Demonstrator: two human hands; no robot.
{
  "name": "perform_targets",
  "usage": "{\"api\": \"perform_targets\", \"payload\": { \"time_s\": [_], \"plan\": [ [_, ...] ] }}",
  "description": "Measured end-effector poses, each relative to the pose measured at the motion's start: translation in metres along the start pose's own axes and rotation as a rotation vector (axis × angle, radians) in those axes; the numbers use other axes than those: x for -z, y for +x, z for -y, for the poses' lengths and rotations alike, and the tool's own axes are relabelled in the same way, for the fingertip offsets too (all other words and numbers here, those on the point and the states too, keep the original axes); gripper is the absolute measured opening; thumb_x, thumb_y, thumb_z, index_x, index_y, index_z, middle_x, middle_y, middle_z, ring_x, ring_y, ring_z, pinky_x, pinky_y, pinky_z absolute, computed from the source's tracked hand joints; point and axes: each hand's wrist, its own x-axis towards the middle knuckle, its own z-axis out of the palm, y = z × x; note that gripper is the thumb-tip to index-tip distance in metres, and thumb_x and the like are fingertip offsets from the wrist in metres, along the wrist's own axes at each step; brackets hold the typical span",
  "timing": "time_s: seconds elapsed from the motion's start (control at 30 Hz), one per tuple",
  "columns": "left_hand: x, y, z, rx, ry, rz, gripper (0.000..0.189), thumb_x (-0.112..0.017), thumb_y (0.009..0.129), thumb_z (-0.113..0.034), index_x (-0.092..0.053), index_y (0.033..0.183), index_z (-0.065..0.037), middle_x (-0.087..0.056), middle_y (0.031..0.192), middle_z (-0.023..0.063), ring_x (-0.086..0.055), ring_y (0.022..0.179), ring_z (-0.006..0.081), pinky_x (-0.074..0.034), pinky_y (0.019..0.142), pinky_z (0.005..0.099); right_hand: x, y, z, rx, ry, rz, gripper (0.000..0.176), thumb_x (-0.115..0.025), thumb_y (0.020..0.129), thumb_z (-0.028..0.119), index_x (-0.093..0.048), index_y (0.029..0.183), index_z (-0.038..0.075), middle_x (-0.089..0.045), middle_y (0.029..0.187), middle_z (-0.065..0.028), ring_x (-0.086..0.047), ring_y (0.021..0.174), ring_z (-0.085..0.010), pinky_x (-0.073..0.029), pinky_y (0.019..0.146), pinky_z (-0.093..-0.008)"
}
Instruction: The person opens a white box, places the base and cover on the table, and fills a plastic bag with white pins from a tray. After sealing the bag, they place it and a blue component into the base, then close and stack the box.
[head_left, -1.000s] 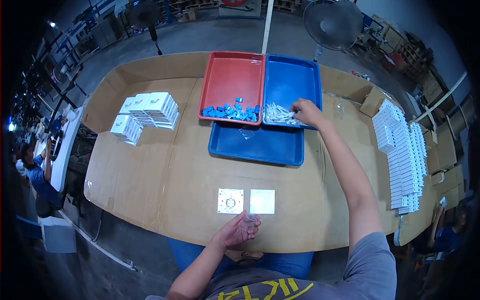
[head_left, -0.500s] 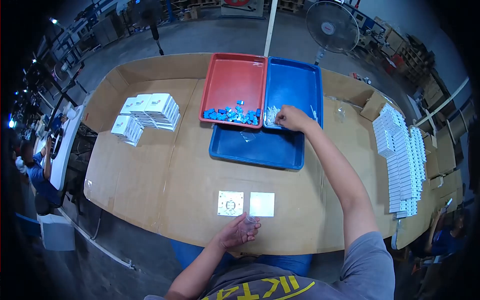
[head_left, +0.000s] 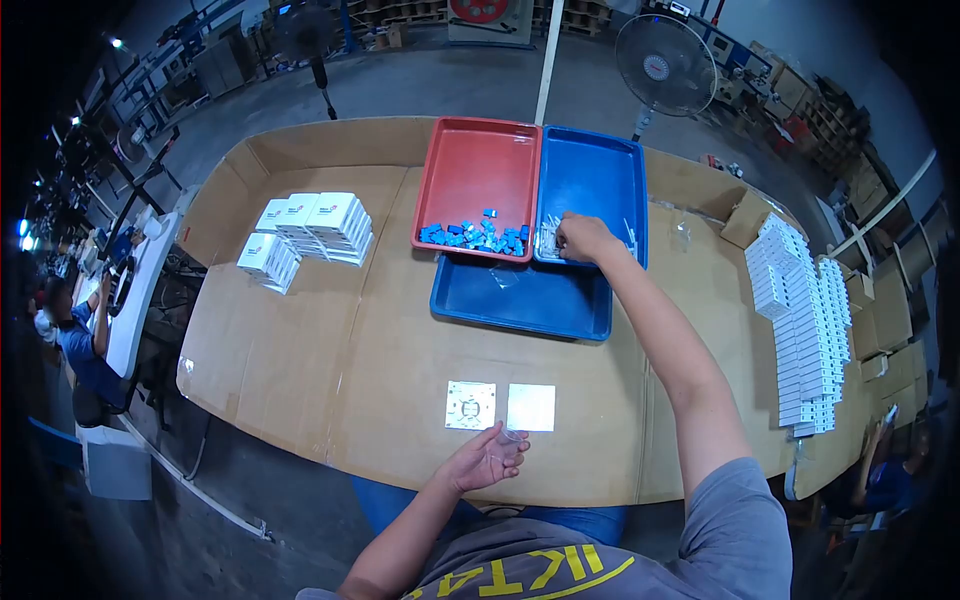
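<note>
My left hand (head_left: 486, 462) is near the front edge of the cardboard-covered table, its fingers curled round a small clear plastic bag (head_left: 507, 446). Just beyond it lie a white printed card (head_left: 470, 405) with a round pattern and a plain white square (head_left: 531, 408). My right hand (head_left: 584, 239) reaches into the near end of the upper blue tray (head_left: 592, 170), fingers pinched down among small clear and white pieces (head_left: 547, 240). What the fingertips hold, if anything, cannot be made out.
A red tray (head_left: 485, 165) holds several small blue pieces (head_left: 478, 236). Below sits another blue tray (head_left: 520, 308). White boxes (head_left: 312, 222) are stacked at left, with long box stacks (head_left: 800, 330) at right. A fan (head_left: 656, 68) stands behind; co-workers (head_left: 80, 345) are at both sides.
The view has shifted slightly, so the table's contents appear a little further right. My right hand stays in the blue tray, and my left hand keeps hold of the clear bag.
</note>
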Motion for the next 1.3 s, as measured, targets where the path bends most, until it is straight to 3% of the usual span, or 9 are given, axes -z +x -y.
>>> {"api": "perform_targets", "payload": {
  "time_s": [0.27,0.37,0.47,0.57,0.67,0.8,0.9,1.07,1.3],
  "plan": [
    [0.000,-0.001,0.001,-0.022,-0.008,0.020,0.057,-0.044,0.111,-0.049,-0.055,0.141,-0.001,-0.064,0.112,0.0046,-0.057,0.084,0.0144,-0.055,0.084,0.0341,-0.009,-0.008,-0.007,-0.037,0.086,-0.077,0.016,-0.077,0.080,0.022,-0.078,0.089,0.008,-0.072,0.104,-0.0144,-0.070,0.102,-0.0320,-0.056,0.088,-0.0432],
    [-0.002,-0.001,0.002,-0.037,-0.001,0.038,0.058,-0.045,0.111,-0.049,-0.054,0.141,-0.001,-0.064,0.112,0.0050,-0.058,0.085,0.0146,-0.055,0.084,0.0342,-0.010,-0.012,-0.011,-0.153,0.387,-0.011,0.017,-0.077,0.083,0.022,-0.081,0.091,0.008,-0.077,0.099,-0.0149,-0.072,0.097,-0.0306,-0.055,0.085,-0.0404],
    [-0.005,-0.001,0.002,-0.050,0.010,0.032,0.058,-0.045,0.111,-0.049,-0.054,0.141,0.000,-0.064,0.112,0.0051,-0.058,0.085,0.0155,-0.055,0.085,0.0346,-0.029,-0.017,-0.026,-0.039,0.542,-0.255,0.023,-0.078,0.084,0.026,-0.082,0.097,0.007,-0.078,0.086,-0.0142,-0.076,0.086,-0.0304,-0.057,0.081,-0.0418],
    [-0.004,0.000,0.002,-0.042,-0.011,0.044,0.057,-0.045,0.111,-0.049,-0.055,0.138,0.000,-0.065,0.112,0.0053,-0.059,0.086,0.0169,-0.054,0.086,0.0354,-0.038,-0.021,-0.029,-0.071,0.795,-0.398,0.022,-0.076,0.092,0.023,-0.082,0.101,0.004,-0.079,0.086,-0.0109,-0.070,0.073,-0.0177,-0.055,0.069,-0.0349],
    [-0.002,0.000,0.001,-0.048,0.003,0.051,0.056,-0.044,0.111,-0.049,-0.057,0.136,-0.001,-0.065,0.111,0.0055,-0.059,0.087,0.0179,-0.054,0.088,0.0362,0.018,-0.057,0.011,-0.269,1.492,-0.142,0.024,-0.073,0.098,0.019,-0.078,0.110,-0.002,-0.077,0.092,-0.0093,-0.056,0.063,-0.0067,-0.045,0.058,-0.0241],
    [-0.002,0.000,0.002,-0.058,0.004,0.070,0.056,-0.044,0.111,-0.048,-0.058,0.137,-0.001,-0.066,0.112,0.0056,-0.061,0.088,0.0186,-0.055,0.089,0.0373,0.040,-0.090,0.042,-0.104,1.854,-0.107,0.027,-0.070,0.100,0.010,-0.069,0.120,-0.007,-0.074,0.101,-0.0110,-0.042,0.056,-0.0032,-0.034,0.052,-0.0196],
    [0.006,0.002,0.002,-0.052,0.001,0.074,0.057,-0.043,0.111,-0.048,-0.055,0.141,-0.001,-0.067,0.114,0.0054,-0.063,0.088,0.0184,-0.056,0.090,0.0381,0.031,-0.111,0.054,-0.021,1.906,-0.079,0.026,-0.072,0.099,0.011,-0.071,0.117,-0.007,-0.074,0.101,-0.0123,-0.043,0.057,-0.0032,-0.036,0.053,-0.0196],
    [0.015,0.003,0.005,-0.076,0.049,0.065,0.057,-0.043,0.110,-0.050,-0.052,0.141,-0.003,-0.065,0.114,0.0027,-0.061,0.089,0.0185,-0.052,0.092,0.0393,-0.002,-0.165,0.105,-0.232,1.558,-0.090,0.013,-0.075,0.095,0.009,-0.072,0.104,-0.001,-0.077,0.092,-0.0096,-0.047,0.058,-0.0037,-0.037,0.051,-0.0216],
    [0.003,0.000,0.003,-0.095,0.072,0.057,0.055,-0.044,0.111,-0.048,-0.060,0.138,-0.002,-0.069,0.113,0.0038,-0.066,0.089,0.0161,-0.056,0.091,0.0377,-0.059,-0.246,0.171,-0.231,1.261,0.018,0.012,-0.076,0.092,0.005,-0.078,0.103,0.000,-0.073,0.087,-0.0028,-0.053,0.066,-0.0043,-0.039,0.060,-0.0208]
  ]
}}
